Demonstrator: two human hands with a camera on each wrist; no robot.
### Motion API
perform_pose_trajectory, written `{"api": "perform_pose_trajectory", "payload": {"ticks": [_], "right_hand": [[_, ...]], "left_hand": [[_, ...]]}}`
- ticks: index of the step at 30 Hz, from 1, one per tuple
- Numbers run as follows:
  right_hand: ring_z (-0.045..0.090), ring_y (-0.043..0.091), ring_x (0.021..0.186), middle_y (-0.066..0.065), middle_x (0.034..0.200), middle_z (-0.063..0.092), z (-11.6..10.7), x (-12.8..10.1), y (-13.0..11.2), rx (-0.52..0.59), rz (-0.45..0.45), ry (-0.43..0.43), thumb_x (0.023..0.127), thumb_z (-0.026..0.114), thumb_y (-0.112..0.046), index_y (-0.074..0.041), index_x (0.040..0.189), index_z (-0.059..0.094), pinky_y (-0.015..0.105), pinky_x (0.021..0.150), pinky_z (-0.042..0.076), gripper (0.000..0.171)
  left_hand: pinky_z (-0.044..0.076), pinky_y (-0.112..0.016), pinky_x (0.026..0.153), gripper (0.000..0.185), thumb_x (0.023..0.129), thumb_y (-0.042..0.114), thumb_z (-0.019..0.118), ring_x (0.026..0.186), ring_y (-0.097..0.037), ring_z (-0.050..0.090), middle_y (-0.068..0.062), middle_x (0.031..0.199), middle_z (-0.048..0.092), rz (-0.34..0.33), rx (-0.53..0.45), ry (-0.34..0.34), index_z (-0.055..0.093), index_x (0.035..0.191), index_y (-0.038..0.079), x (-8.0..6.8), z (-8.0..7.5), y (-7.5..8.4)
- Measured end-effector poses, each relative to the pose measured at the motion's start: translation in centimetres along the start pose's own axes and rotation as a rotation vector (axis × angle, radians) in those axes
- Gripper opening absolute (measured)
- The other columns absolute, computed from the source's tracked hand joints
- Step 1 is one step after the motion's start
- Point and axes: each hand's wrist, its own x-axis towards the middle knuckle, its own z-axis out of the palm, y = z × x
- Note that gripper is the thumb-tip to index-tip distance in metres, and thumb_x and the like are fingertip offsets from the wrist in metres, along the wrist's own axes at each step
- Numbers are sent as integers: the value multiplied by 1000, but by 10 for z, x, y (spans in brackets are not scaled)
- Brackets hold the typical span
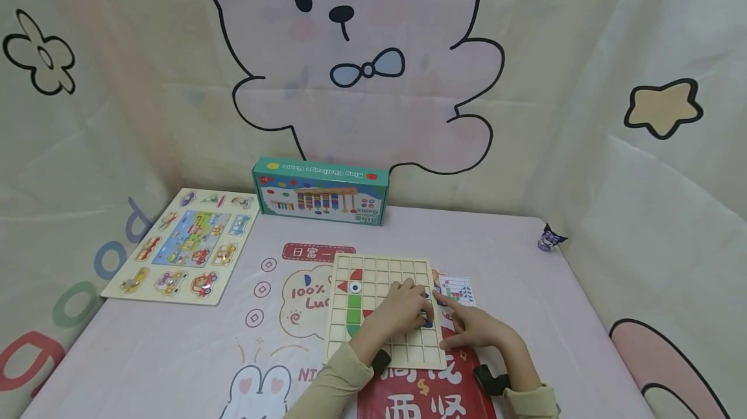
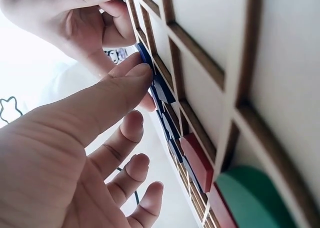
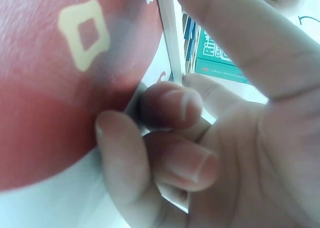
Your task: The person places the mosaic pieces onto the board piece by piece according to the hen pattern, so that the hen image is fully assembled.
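Your left hand lies on the grid board, fingers straight, thumb tip pressing a blue piece at the board's right edge. The piece sits just ahead of that thumb — this hand is nearer. Your right hand curls on the board's right rim; what it grips, I cannot tell. One board, one card, one box, one peg puzzle.
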Motion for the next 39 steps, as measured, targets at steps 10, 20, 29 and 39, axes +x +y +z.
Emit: {"api": "perform_pose_trajectory", "payload": {"ticks": [10, 20, 29, 39], "right_hand": [[51, 18, 81, 6, 96, 60, 0, 0, 1, 14, 1, 2, 73, 76, -39, -14, 147, 23, 34, 65, 41, 95], [50, 22, 89, 18, 120, 56, 2, 1, 0, 5, 52, 24, 70, 77, -41, -17, 146, 27, 40, 73, 46, 94], [53, 23, 91, 18, 119, 55, 2, 0, 0, 15, 55, 20, 70, 77, -40, -18, 147, 26, 44, 76, 48, 94], [52, 22, 87, 16, 110, 58, 2, 1, 0, 33, 65, 22, 69, 78, -39, -18, 146, 27, 38, 69, 48, 95]], "left_hand": [[35, -32, 76, 8, 82, 31, 68, 86, -10, 42, 10, 96, 58, -3, -17, 3, 72, 85, 38, -2, -6, -1], [36, -35, 81, 8, 83, 33, 67, 87, -11, 40, 10, 94, 56, -55, -54, 5, 72, 87, 38, -4, -12, -15], [36, -35, 81, 10, 81, 31, 69, 90, -12, 42, 9, 94, 56, -128, -133, 6, 72, 90, 34, -10, -27, -37], [34, -36, 79, 9, 82, 26, 67, 91, -15, 42, 6, 92, 55, -207, -172, 30, 72, 90, 30, -27, -32, -68]]}}
